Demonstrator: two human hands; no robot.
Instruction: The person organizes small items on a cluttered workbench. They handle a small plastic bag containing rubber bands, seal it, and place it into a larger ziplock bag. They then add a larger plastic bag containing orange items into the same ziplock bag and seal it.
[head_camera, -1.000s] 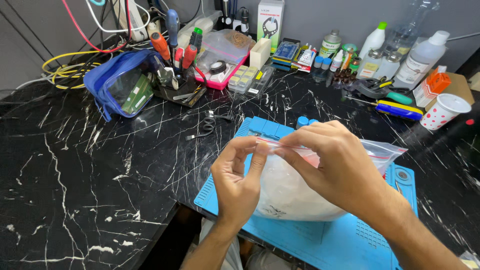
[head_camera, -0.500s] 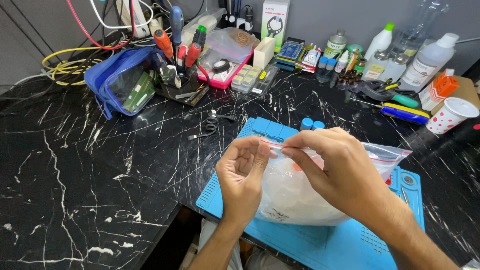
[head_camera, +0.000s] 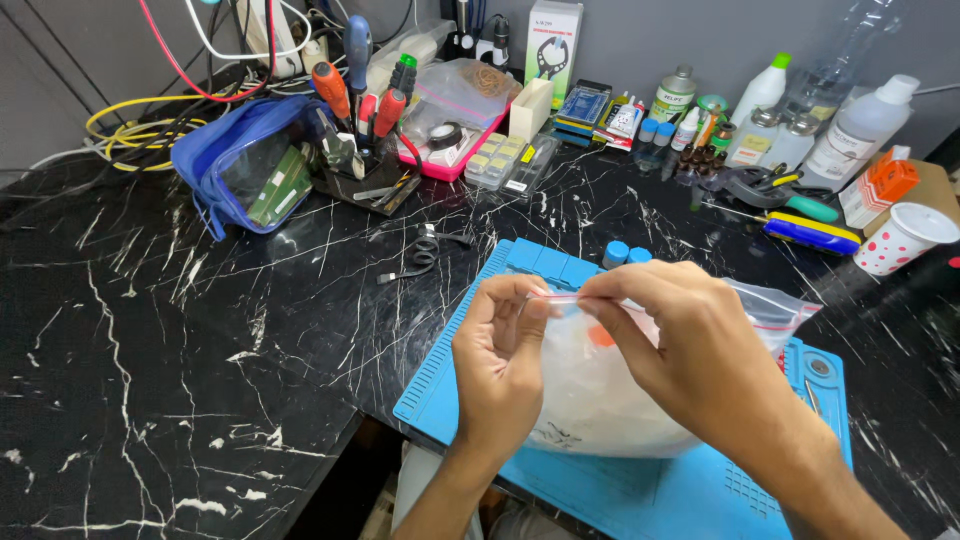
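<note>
1. The left hand (head_camera: 500, 365) and the right hand (head_camera: 690, 350) both pinch the top strip of a clear zip bag (head_camera: 600, 385); the fingers of each hand are squeezed tight on that strip
2. The bag stands on a blue rubber mat (head_camera: 650, 490) on the black marble bench (head_camera: 200, 330), right in front of the person
3. The strip looks pressed flat between the two hands, so I think that part is closed. I cannot tell if the far end, out at 3 o'clock from the right hand, is closed too
4. The bag is thin, shiny plastic with a red line along the top. It looks puffy and round, with something white and soft inside
5. The mat is flat with small ridges and little trays at 12 o'clock
6. At 2 o'clock from the bag stands a white paper cup with red dots (head_camera: 905, 238). At 10 o'clock lies a blue pouch (head_camera: 250, 165) with a see-through side
</note>
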